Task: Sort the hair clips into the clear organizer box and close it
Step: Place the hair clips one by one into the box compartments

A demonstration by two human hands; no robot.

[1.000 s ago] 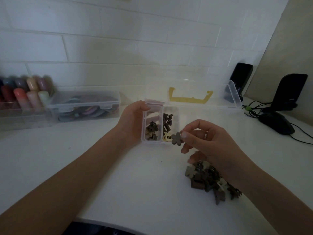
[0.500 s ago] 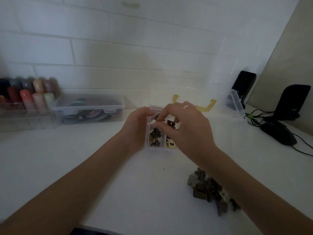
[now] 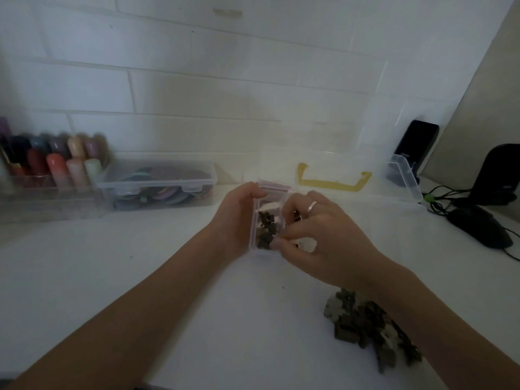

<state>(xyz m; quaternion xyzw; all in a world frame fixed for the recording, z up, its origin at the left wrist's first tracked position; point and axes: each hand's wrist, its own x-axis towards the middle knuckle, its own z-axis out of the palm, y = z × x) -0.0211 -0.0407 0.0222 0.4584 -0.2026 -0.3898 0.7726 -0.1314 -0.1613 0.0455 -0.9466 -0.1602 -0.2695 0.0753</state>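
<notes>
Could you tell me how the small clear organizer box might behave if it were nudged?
The organizer box looks thin-walled and small, so probably light and apt to slide on the smooth table. That may be why the left hand grips it.

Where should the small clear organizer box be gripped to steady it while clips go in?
Probably by its long left wall, coming from the left, as the left hand does now. The organizer box is narrow and open-topped, so a side grip keeps the compartments free for the right hand working above.
</notes>
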